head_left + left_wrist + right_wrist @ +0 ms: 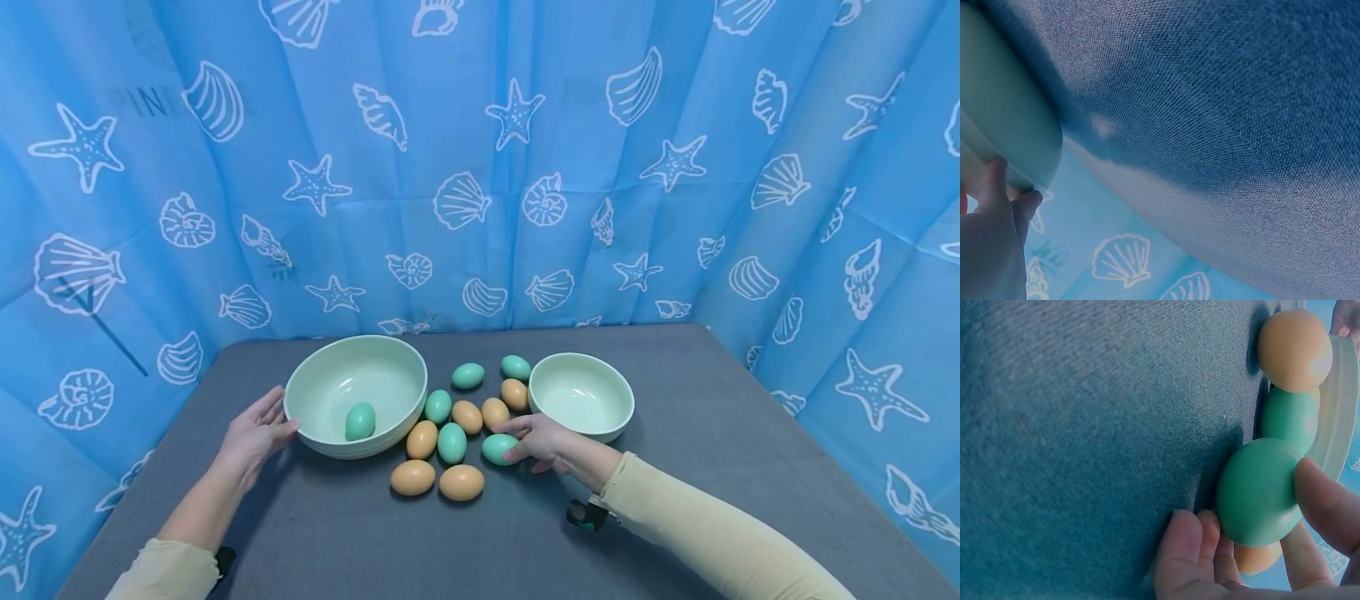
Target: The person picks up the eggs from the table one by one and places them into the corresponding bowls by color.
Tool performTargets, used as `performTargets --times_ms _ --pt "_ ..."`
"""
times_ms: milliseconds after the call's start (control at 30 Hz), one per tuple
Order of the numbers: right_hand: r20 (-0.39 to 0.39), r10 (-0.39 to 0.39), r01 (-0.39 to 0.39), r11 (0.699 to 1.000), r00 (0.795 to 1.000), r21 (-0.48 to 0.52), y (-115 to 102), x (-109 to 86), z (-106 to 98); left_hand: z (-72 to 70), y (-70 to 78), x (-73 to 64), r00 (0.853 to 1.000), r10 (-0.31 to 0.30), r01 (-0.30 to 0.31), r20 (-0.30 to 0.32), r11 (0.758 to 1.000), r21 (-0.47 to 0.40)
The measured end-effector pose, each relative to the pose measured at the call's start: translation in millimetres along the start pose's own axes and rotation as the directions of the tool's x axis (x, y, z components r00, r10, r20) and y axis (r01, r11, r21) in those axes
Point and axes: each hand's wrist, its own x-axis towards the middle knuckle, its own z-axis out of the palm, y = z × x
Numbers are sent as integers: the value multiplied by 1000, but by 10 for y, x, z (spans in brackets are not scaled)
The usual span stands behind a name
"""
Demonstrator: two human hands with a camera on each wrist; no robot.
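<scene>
My right hand (542, 442) is at a green egg (1259, 492) on the table, right of the egg cluster. In the right wrist view the thumb lies on one side of this egg and the fingers on the other, pinching it. My left hand (255, 433) touches the left side of the large pale green bowl (315, 433), its fingers extended against the outer wall in the left wrist view. One green egg (361, 421) lies inside that bowl. Brown eggs (462, 482) and other green eggs (452, 443) lie between the two bowls.
A smaller pale green bowl (581, 392) stands at the right, behind my right forearm. Several eggs lie close to both bowls. The grey cloth-covered table (420, 550) ends at the back against a blue curtain (480, 167) with white shell prints.
</scene>
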Motion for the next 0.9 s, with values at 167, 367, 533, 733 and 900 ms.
performTargets --times_ms 167,367,533,733,900 --pt "4 -8 8 1000 1000 3 -7 -6 1 2 2 -1 1000 -5 5 -1 1000 -5" --pt "33 -21 20 1000 999 24 -26 -32 -9 -8 3 10 1000 -9 9 4 1000 -12" --pt "55 -26 23 998 998 55 -72 -54 -21 -12 -5 6 1000 -2 2 12 1000 -6" --pt "75 -22 15 996 997 93 -148 -72 -36 -16 -9 0 1000 6 -6 17 1000 -8" --pt "85 -35 27 995 996 94 -220 -83 -48 -19 -10 2 1000 5 -5 20 1000 -6"
